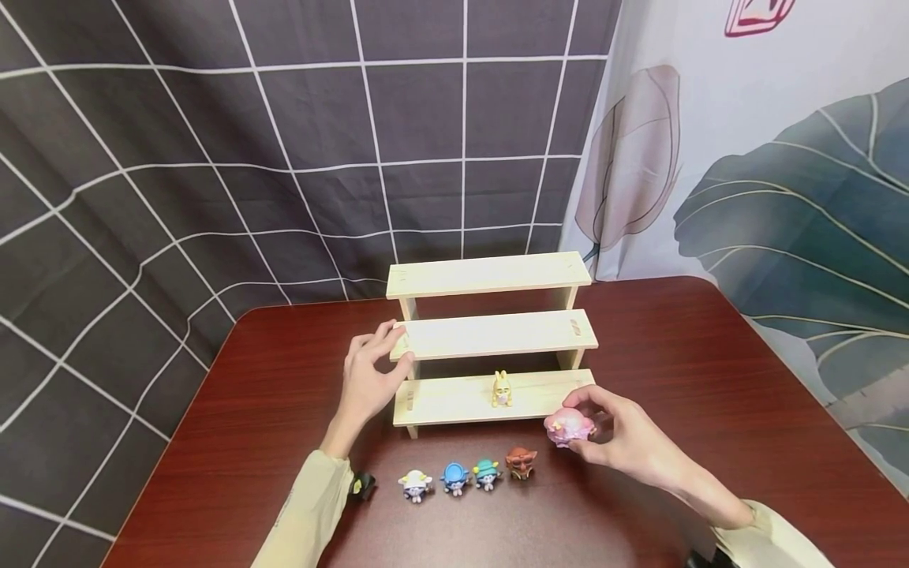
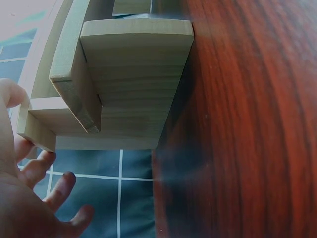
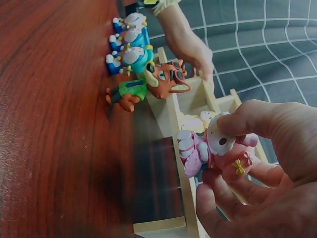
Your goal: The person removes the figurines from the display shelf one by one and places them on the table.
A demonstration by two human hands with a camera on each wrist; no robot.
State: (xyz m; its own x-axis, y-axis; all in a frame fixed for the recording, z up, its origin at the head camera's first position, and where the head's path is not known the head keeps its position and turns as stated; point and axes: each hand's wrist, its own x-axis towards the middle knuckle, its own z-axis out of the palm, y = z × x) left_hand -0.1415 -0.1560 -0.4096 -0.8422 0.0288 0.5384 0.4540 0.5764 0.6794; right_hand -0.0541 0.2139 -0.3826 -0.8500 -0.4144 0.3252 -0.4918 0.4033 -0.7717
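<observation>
A three-tier wooden shelf [image 1: 490, 335] stands on the table. My left hand [image 1: 372, 371] grips the left end of its middle board [image 2: 37, 126], thumb at one edge and fingers at the other. In my right hand [image 1: 628, 442] is a pink figurine [image 1: 568, 427], pinched between thumb and fingers. The right wrist view shows that pink figurine [image 3: 218, 148] with a white face and a yellow bow, held beside the bottom board's front edge. A yellow rabbit-eared figurine [image 1: 501, 390] stands upright on the bottom board.
In front of the shelf, a row of figurines stands on the dark red table [image 1: 284, 379]: a white-topped one [image 1: 415, 484], a blue-hatted one [image 1: 454, 478], a teal-hatted one [image 1: 486, 473] and a brown fox [image 1: 521, 462]. Grid-patterned cloth [image 1: 305, 158] hangs behind.
</observation>
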